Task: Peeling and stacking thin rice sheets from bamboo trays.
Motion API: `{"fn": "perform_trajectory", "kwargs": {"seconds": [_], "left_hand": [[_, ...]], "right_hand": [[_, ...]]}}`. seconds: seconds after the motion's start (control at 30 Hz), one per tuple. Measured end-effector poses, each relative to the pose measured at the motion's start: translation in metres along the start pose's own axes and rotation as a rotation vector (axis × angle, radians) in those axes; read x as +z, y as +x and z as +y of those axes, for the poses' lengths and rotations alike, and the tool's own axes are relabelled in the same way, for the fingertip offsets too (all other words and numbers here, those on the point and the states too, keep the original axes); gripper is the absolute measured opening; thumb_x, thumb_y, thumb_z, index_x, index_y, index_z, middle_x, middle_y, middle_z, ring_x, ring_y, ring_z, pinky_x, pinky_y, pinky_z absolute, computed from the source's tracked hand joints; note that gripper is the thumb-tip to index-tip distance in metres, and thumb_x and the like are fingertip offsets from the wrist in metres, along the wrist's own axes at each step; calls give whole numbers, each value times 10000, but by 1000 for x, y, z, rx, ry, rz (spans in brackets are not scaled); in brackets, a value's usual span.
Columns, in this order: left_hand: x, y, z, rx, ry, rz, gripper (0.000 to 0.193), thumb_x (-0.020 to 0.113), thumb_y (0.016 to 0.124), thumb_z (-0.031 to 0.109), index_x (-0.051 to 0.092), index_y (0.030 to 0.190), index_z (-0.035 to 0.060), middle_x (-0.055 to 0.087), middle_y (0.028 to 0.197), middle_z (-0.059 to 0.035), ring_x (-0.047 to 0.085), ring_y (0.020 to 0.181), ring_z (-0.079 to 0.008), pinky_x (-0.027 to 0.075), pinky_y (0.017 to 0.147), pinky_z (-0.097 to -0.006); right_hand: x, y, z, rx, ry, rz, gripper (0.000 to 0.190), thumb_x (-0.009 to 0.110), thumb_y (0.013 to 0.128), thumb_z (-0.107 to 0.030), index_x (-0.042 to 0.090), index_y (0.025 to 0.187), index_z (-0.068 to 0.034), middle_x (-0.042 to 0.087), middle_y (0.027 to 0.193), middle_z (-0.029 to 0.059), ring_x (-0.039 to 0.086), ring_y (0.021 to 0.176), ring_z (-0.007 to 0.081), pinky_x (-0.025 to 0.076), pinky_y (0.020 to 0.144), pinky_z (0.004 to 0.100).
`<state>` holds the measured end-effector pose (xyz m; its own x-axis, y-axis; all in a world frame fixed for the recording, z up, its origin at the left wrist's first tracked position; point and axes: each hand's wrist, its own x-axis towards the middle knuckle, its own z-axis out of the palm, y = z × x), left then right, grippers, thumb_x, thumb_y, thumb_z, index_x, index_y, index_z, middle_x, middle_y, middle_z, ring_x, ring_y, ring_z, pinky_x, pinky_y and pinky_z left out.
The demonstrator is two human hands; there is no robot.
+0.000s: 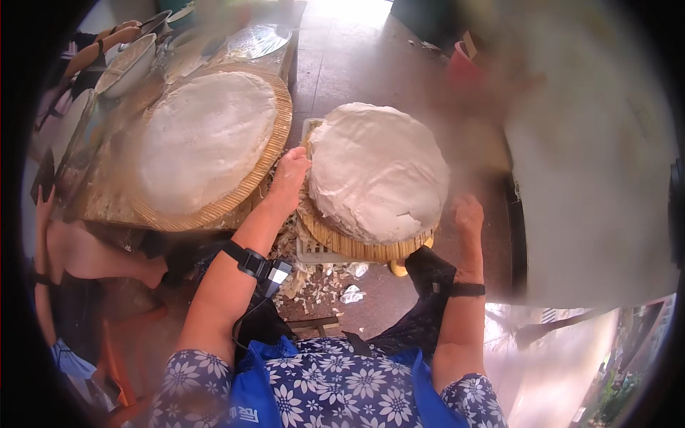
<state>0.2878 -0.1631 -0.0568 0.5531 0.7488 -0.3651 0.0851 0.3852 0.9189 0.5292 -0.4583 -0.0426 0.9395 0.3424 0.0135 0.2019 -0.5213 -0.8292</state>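
Before me is a thick, round, pale layered mass, like stacked soft sheets, with a wrinkled top and a small tear near its front edge. It rests on a round slatted board over a white plastic crate. My left hand has its fingers curled at the left edge of the mass and board; whether it grips anything there is hidden. At the right side, my right hand is curled just outside the mass. Blur hides whether its fingers hold something.
A second pale round lies on a larger slatted board on the wooden table to the left. Another person's hands are near a large bowl. Scraps litter the floor. A red bucket stands beyond.
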Motion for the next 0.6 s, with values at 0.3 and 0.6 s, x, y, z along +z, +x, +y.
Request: {"fn": "perform_trajectory", "kwargs": {"seconds": [0.3,0.6], "left_hand": [[0,12,-14,-25,112,-6,501,563,786,219,500,1265,87,529,950,20,440,853,-104,330,759,-300],[8,1,1,61,35,-14,418,585,849,169,491,1232,30,579,1046,-35,532,917,-137,414,788,-283]], "right_hand": [[15,19,36,68,5,-137,292,566,811,-189,669,1019,-13,668,794,44,612,639,116,493,607,262],[19,11,19,298,330,-224,220,581,860,-215,632,1002,-53,602,745,10,558,589,105,459,515,262]]}}
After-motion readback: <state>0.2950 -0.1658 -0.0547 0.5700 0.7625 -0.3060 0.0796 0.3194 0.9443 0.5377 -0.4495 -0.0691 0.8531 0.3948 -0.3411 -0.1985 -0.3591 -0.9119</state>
